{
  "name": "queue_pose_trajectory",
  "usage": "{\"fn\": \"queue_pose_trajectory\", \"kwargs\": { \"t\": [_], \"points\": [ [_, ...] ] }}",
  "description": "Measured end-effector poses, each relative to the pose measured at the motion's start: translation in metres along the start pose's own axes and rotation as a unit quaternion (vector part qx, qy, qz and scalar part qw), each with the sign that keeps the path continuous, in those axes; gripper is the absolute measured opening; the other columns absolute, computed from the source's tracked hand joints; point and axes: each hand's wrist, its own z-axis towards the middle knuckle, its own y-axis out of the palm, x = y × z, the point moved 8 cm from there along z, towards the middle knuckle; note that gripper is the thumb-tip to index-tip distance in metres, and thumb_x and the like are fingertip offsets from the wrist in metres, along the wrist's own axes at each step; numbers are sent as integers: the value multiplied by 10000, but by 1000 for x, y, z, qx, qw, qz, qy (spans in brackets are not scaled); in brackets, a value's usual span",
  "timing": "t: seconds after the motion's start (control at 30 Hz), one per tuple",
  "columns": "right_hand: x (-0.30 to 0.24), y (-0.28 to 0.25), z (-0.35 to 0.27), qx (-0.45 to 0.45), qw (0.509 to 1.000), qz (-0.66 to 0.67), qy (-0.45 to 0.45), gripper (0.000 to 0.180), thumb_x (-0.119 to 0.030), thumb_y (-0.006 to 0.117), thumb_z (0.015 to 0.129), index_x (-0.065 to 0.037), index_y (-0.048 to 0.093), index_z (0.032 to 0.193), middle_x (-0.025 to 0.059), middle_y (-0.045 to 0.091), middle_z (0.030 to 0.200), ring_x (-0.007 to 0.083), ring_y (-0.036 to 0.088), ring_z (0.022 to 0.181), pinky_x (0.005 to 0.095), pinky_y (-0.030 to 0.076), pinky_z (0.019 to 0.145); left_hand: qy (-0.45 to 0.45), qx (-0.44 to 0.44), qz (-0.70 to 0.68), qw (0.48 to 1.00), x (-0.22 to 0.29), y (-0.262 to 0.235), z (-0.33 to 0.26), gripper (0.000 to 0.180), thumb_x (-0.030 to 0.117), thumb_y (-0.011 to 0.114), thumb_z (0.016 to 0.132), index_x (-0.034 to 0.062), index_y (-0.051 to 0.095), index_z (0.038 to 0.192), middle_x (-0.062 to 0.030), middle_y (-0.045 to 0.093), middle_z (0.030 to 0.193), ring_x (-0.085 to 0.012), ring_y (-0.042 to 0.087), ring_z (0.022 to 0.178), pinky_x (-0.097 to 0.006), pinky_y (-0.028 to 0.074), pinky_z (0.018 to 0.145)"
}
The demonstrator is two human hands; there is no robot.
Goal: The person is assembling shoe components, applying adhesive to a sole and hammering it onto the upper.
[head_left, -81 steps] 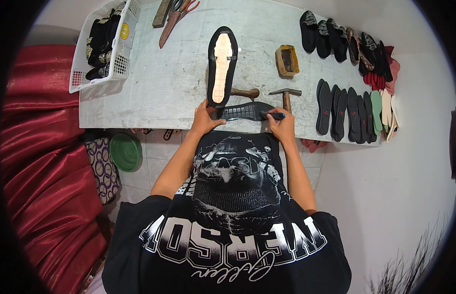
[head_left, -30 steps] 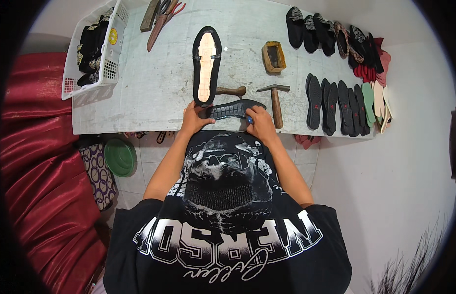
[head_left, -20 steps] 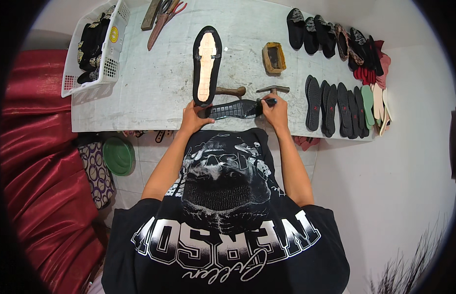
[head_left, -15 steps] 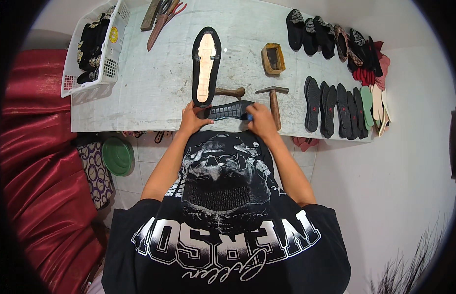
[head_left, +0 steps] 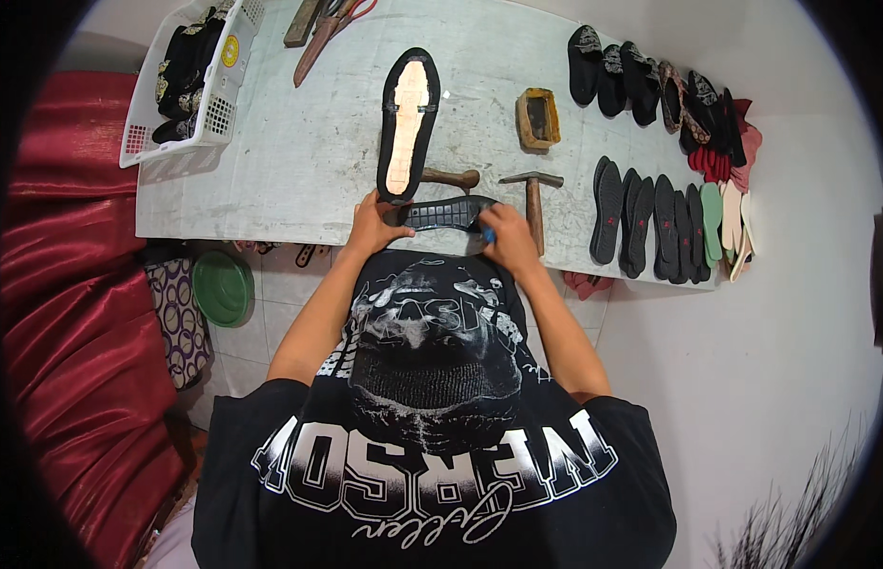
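Note:
A black shoe sole (head_left: 443, 215) with a gridded face lies crosswise at the table's near edge. Its left end is gripped by my left hand (head_left: 370, 229), thumb along the near side. At the sole's right end, my right hand (head_left: 514, 237) pinches a small blue item (head_left: 489, 233), mostly hidden by the fingers; its kind cannot be made out. Just beyond my left hand, a black shoe (head_left: 410, 114) rests bottom up, showing a pale inner strip. Behind the sole, a wooden handle (head_left: 453, 178) shows partly. A hammer (head_left: 534, 204) lies right of my right hand.
A yellowish glue-stained box (head_left: 537, 119) stands farther back. Rows of black soles (head_left: 637, 213) and finished shoes (head_left: 641, 85) line the right side. At the far left are a white basket (head_left: 214, 119) of shoes and red-handled pliers (head_left: 356, 11). A green basin (head_left: 222, 289) stands below.
The view has tilted a little, shifting the table and its items slightly. My right hand has moved a little at the sole's right end; my left keeps its grip.

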Motion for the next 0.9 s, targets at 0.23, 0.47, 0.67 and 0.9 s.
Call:
{"fn": "queue_pose_trajectory", "kwargs": {
  "t": [0.23,0.47,0.67,0.9],
  "points": [
    [33,4,7,-95,935,142,312,123,-129,782,828,-33,749,899,178,683,721,274,672,654,401,518,652,10,0,-10,1000,0,1,0,943,322,1032,473,82,614,1283,-126,710,1225,-335,627,1196,-438,421,1070],
    [22,0,13,62,996,3,56,148,-33,718,793,-12,666,930,170,641,830,392,648,803,461,525,718,17,-14,-14,1000,5,3,2,937,379,1019,490,85,616,1283,-123,715,1212,-345,608,1206,-462,402,1069],
    [10,10,10,-48,990,81,108,135,-37,714,801,-9,672,926,195,655,869,412,649,819,458,522,720,27,-1,92,995,-6,3,1,938,388,1016,495,85,615,1287,-109,709,1226,-344,605,1208,-460,395,1066],
    [15,4,17,59,989,86,109,99,-62,719,806,13,680,857,231,691,843,443,672,791,476,533,710,43,-21,121,992,5,4,0,907,408,1004,513,98,635,1281,-96,681,1259,-325,594,1215,-454,393,1069]
  ]
}}
